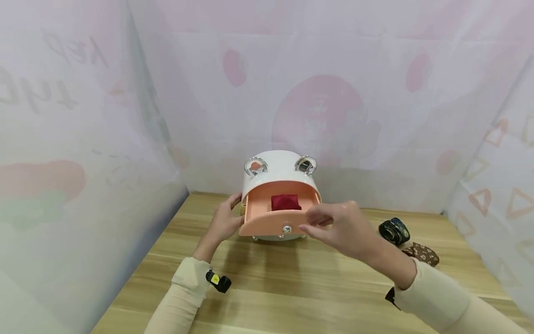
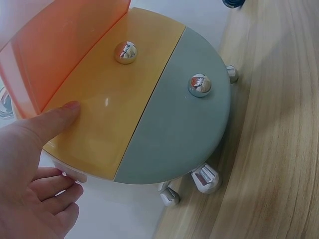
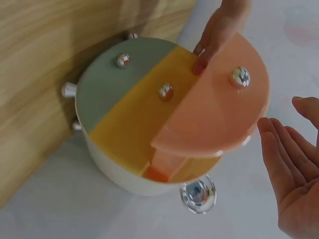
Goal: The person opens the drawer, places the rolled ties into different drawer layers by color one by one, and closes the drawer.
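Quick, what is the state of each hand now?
Left hand: open, thumb pressed against the yellow drawer front of the drawer box.
Right hand: open, holding nothing, beside the pulled-out pink drawer.

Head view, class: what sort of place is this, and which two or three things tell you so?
Probably a staged recording booth, not a lived-in room. Printed plastic sheeting walls in a bare wooden table, and only a small drawer box and rolled ties sit out.
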